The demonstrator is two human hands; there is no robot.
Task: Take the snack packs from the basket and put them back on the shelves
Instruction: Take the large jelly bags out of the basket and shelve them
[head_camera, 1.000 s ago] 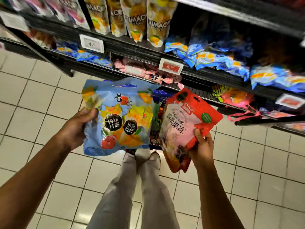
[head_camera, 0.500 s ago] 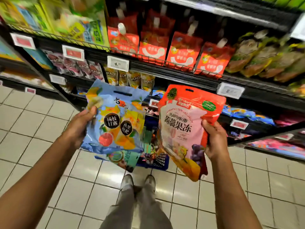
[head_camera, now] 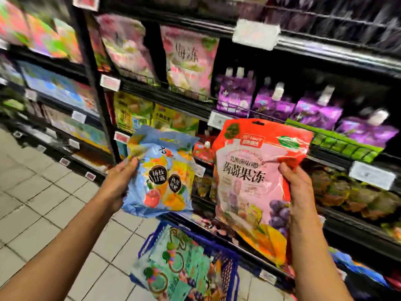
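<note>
Gripping a light-blue fruit snack pack (head_camera: 161,172) by its left edge, the left hand (head_camera: 120,181) had its thumb curled over the front and its fingers hidden behind. The right hand (head_camera: 298,192) held a red and pink jelly pouch (head_camera: 249,183) by its right edge, thumb pressed on the front. Both packs were raised side by side, apart, in front of the black shelves (head_camera: 165,98). Below them stood a blue basket (head_camera: 230,263) on the tiled floor (head_camera: 43,209), with green snack packs (head_camera: 173,263) lying in it. Purple spouted pouches (head_camera: 312,111) lined the shelf just above the red pouch.
</note>
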